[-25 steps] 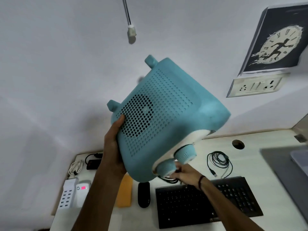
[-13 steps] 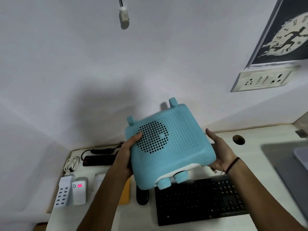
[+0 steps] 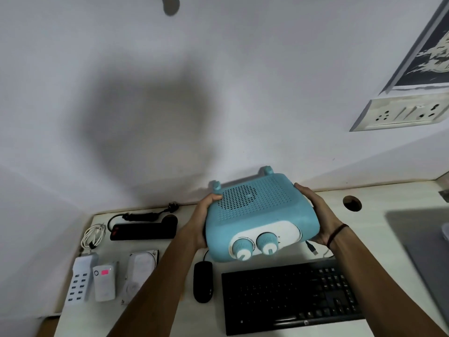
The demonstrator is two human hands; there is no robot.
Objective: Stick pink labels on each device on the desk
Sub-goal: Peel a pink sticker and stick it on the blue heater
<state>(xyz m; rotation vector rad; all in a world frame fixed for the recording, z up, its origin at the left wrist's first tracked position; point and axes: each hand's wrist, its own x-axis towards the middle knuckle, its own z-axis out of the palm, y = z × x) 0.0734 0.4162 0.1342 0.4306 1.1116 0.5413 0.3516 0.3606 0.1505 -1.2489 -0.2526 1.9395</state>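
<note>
A teal fan heater (image 3: 257, 212) with a perforated shell and two knobs lies low over the white desk (image 3: 379, 234), knobs facing me. My left hand (image 3: 205, 215) grips its left side with the fingers curled over the edge. My right hand (image 3: 315, 215) grips its right side. No pink label shows on the heater. A white power bank (image 3: 104, 280) at the front left carries a pink label (image 3: 105, 272).
A black keyboard (image 3: 291, 295) and black mouse (image 3: 203, 280) lie in front of the heater. At the left sit a white multi-port charger (image 3: 79, 280), a hard drive (image 3: 139, 273), a black power strip (image 3: 143, 231) and a coiled white cable (image 3: 93, 235). A grey laptop (image 3: 427, 244) is at the right.
The heater came down from high in front of the wall to just above the desk. My right hand shifted from the knobs to the heater's right side.
</note>
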